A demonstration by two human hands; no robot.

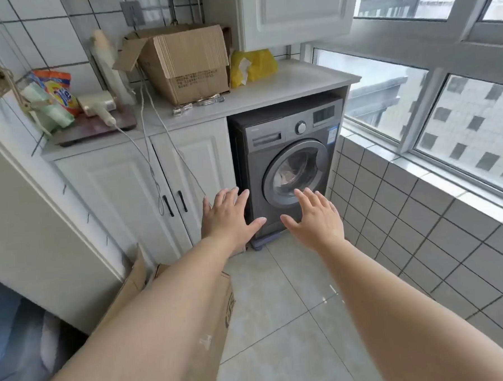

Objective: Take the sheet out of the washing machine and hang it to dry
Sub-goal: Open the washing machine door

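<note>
Nearest, both bare forearms reach forward over the tiled floor, above a cardboard box on the floor at the left. The left hand and right hand are both released, fingers spread, grasping nothing. Beyond them stands the grey washing machine under the white bench, its round door closed. Cloth, probably the sheet, shows dimly behind the glass. On the bench sit an open carton and a yellow bag.

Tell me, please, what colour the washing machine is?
Dark grey, seen in the head view: washing machine.
</note>
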